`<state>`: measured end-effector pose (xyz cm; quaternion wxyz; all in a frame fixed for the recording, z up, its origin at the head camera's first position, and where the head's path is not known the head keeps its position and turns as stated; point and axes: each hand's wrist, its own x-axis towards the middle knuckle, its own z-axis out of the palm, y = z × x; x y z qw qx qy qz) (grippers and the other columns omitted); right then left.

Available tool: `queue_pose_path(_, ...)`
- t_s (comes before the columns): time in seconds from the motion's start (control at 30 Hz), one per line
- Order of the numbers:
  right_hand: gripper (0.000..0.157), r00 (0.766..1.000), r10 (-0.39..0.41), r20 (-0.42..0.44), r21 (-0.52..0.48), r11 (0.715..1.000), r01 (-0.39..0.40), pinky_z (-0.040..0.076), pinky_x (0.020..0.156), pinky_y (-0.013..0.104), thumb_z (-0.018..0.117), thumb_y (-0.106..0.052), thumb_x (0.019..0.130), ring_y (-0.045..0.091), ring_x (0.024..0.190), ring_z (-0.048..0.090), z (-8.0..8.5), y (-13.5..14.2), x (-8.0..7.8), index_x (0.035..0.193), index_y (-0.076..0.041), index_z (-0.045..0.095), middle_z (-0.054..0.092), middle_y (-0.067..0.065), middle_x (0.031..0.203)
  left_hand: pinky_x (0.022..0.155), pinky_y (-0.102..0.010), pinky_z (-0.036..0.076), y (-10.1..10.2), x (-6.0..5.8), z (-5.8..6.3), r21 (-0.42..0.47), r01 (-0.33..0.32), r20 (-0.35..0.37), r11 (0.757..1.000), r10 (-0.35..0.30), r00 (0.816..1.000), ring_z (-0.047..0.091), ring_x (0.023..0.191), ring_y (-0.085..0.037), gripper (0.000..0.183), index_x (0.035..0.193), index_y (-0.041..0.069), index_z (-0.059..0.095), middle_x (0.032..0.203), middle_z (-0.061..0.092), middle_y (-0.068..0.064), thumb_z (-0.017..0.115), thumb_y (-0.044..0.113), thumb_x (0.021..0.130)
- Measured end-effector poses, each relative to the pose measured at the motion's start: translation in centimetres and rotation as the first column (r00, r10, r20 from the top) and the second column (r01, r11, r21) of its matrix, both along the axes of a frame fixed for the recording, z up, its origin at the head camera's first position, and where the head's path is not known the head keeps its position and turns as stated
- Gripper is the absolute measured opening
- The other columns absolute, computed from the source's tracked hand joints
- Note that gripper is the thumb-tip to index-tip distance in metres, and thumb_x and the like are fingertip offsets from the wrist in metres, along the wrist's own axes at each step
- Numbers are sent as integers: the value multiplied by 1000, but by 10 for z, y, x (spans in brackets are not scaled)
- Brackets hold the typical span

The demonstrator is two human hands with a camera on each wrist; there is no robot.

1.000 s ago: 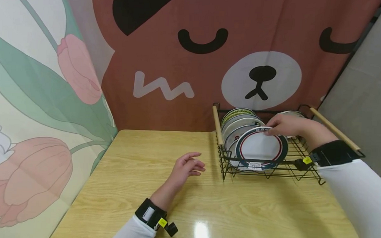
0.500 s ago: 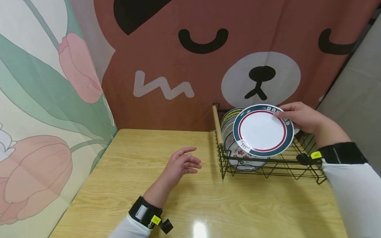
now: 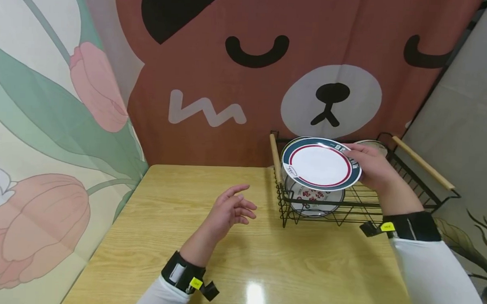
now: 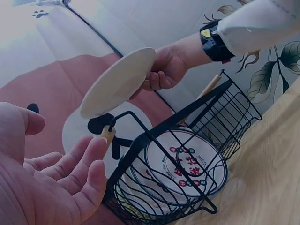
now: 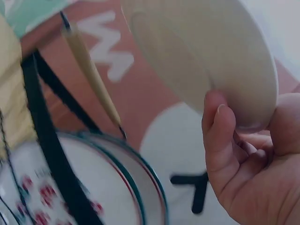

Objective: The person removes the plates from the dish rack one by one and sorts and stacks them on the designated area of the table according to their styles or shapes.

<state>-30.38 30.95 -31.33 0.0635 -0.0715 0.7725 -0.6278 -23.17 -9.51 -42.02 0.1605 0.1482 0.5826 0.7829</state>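
Note:
A white plate with a blue rim and a red ring point(image 3: 321, 166) is pinched at its right edge by my right hand point(image 3: 369, 165). It hangs tilted above the left part of a black wire dish rack point(image 3: 370, 205). In the right wrist view the fingers press the plain underside of the plate point(image 5: 206, 51). Below it, a plate with red flower-like prints point(image 3: 314, 201) leans in the rack, with other plates partly hidden behind. My left hand point(image 3: 231, 209) hovers over the table, left of the rack, with relaxed fingers and nothing in them.
The rack has wooden handles, one at the left point(image 3: 276, 160) and one at the right point(image 3: 422, 162). Another dish point(image 3: 374, 146) sits at its back right. A wooden table point(image 3: 177, 203) lies under the rack, and a bear-print cloth point(image 3: 203, 146) hangs behind.
My right hand has lifted the blue-rimmed plate out of the rack, then brought it leftward and tilted it flatter. The printed plate behind it came into sight. My left hand moved slightly left.

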Motion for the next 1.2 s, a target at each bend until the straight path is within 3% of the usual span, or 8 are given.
queue_pose_path(0.07,52,999,44,-7,-111,993,-44,60,58,25,52,-31,108,13,63,74,-5,-11,8,150,0,45,78,1,82,71,-27,59,-1,1,2,-2,-3,-2,1000,3,1000,74,81,-12,47,155,14,38,94,76,3,40,24,110)
queue_pose_path(0.2,52,991,129,-28,-283,950,-132,61,61,24,53,-22,108,12,68,76,-14,-31,25,154,0,42,79,3,90,70,-27,58,-1,4,8,1,0,-14,1000,0,1000,74,79,-12,49,157,17,36,93,77,3,41,24,109)
queue_pose_path(0.4,42,960,260,-106,-393,876,-280,63,67,25,43,-10,110,12,76,75,-28,-57,41,151,-2,47,77,3,104,69,-26,59,-2,8,17,53,42,-30,998,-41,999,74,77,-13,54,161,17,28,92,78,3,37,34,111)
queue_pose_path(0.57,42,921,346,-177,-409,826,-388,64,71,30,38,-4,110,13,82,77,-40,-76,46,151,5,42,76,6,109,66,-26,59,-4,12,25,107,37,-50,994,-31,998,74,74,-12,61,163,15,23,89,77,4,36,42,110)
queue_pose_path(0.77,49,935,316,-164,-441,824,-355,64,72,31,43,-5,109,13,83,77,-48,-96,52,154,9,33,75,6,115,63,-24,58,-9,15,32,125,-6,-60,992,14,998,71,68,-11,62,164,13,15,81,73,3,39,22,108)
queue_pose_path(1.0,57,942,280,-184,-467,818,-334,63,74,29,43,-7,109,11,84,76,-49,-121,55,158,12,21,74,5,118,65,-24,58,-15,9,36,80,-123,-75,989,129,989,69,64,-11,54,159,16,34,82,76,5,50,22,107)
queue_pose_path(1.2,56,951,274,-142,-470,827,-308,63,74,26,42,-10,110,10,86,75,-53,-132,56,160,7,22,73,2,124,63,-23,58,-20,8,33,117,-74,-78,990,83,993,69,65,-11,51,155,4,39,90,78,4,48,20,107)
